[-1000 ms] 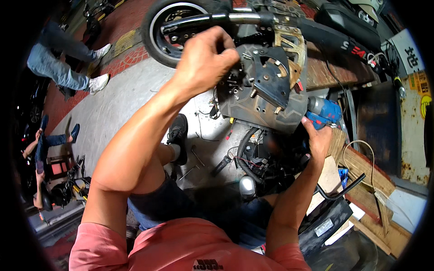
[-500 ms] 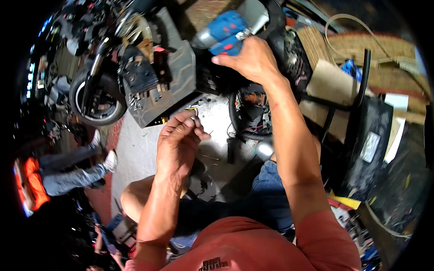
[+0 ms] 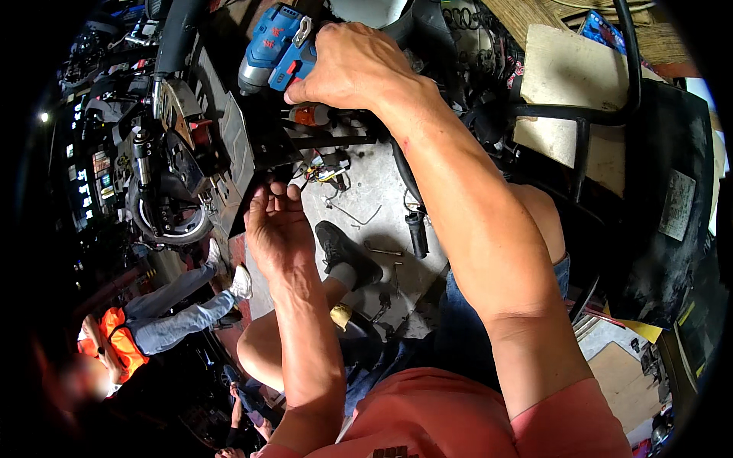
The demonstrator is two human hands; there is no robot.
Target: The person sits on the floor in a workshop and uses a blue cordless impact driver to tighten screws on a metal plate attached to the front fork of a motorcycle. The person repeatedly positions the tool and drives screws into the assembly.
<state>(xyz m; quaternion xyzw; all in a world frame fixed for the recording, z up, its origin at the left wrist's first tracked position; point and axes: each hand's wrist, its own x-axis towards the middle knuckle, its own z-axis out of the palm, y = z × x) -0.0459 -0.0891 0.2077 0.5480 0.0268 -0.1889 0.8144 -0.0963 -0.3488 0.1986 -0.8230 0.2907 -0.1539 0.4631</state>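
My right hand point(image 3: 353, 67) grips a blue cordless power driver point(image 3: 273, 47), its nose pointing left against the dark underside of a stripped scooter point(image 3: 200, 145). My left hand point(image 3: 276, 229) is raised palm-up just under the scooter's grey floor panel point(image 3: 234, 156), fingers slightly curled and spread, with nothing seen in it. A bundle of coloured wires point(image 3: 324, 172) hangs from the frame just right of the left fingertips. The driver's bit is hidden behind the frame.
Loose tools and bolts point(image 3: 382, 252) lie on the concrete floor beside my black shoe point(image 3: 347, 252). A black tube frame point(image 3: 588, 114) and boards stand at right. Another person in jeans and white shoes point(image 3: 191, 301) sits at left, near the scooter's wheel point(image 3: 164, 214).
The view has swung a lot. My right hand carried the driver from the scooter's lower right up to its frame. My left hand dropped from the top of the scooter to below the floor panel.
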